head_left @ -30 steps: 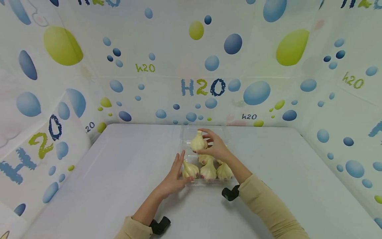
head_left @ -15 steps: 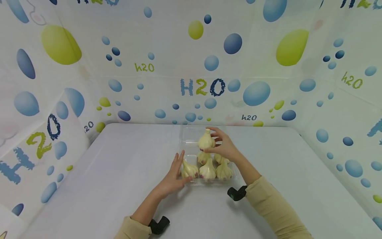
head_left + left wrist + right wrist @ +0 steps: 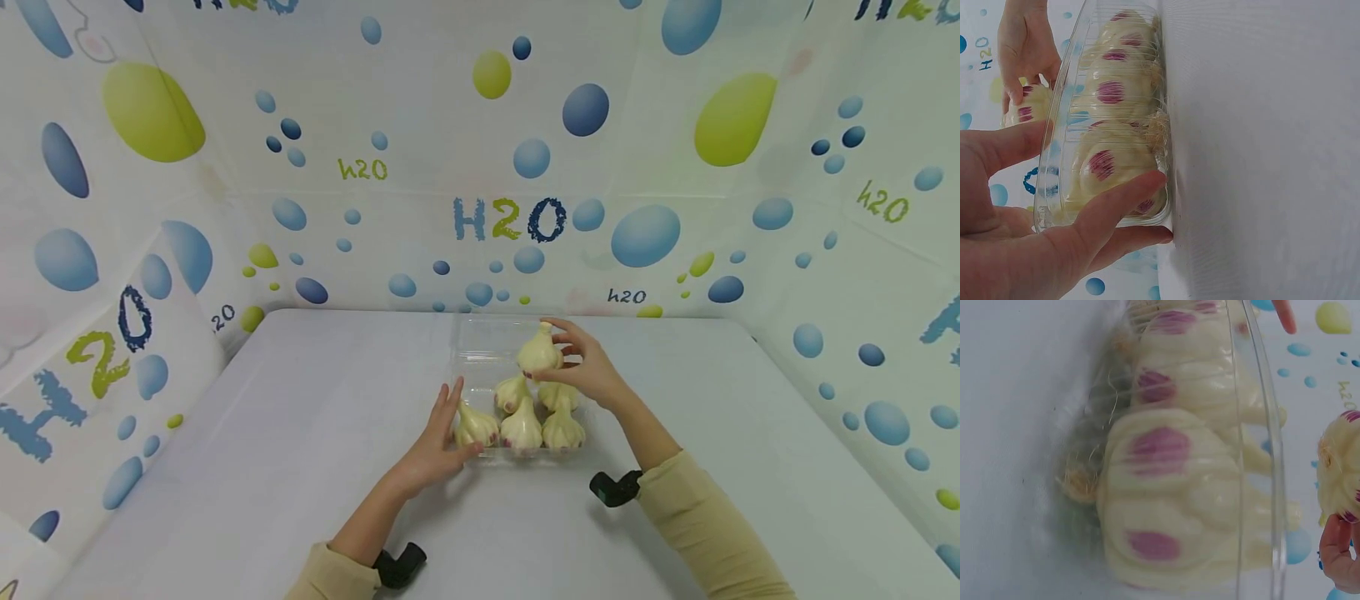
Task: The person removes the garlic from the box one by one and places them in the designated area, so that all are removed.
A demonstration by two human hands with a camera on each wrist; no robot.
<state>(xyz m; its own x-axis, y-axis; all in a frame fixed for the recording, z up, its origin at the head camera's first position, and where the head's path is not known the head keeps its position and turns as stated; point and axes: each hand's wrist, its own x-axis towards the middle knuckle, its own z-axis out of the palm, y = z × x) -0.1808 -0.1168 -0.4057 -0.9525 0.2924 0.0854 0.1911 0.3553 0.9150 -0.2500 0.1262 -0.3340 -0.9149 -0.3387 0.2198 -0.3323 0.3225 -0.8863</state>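
Observation:
My right hand (image 3: pixel 588 367) pinches a garlic bulb (image 3: pixel 540 352) by its side, raised over the back right of a clear plastic container (image 3: pixel 517 460). The held bulb's stem points up. Inside the container sit several more pale garlic bulbs (image 3: pixel 521 427), three along the front and others behind them. My left hand (image 3: pixel 431 454) rests against the front left corner, its fingers fairly straight along the side and the thumb across the front edge. In the left wrist view, purple patches and root tufts show on the bulbs (image 3: pixel 1110 162) through the ribbed wall.
The container's clear lid (image 3: pixel 491 337) lies open toward the back. All of it stands on a white table (image 3: pixel 337 400). A wall covering (image 3: pixel 420 108) with coloured dots and lettering encloses the back and sides. A black wrist device (image 3: pixel 615 489) sits by each sleeve.
My right hand has carried the garlic bulb to the right, uncovering more of the bulbs in the back row. The left hand stays at the container's corner.

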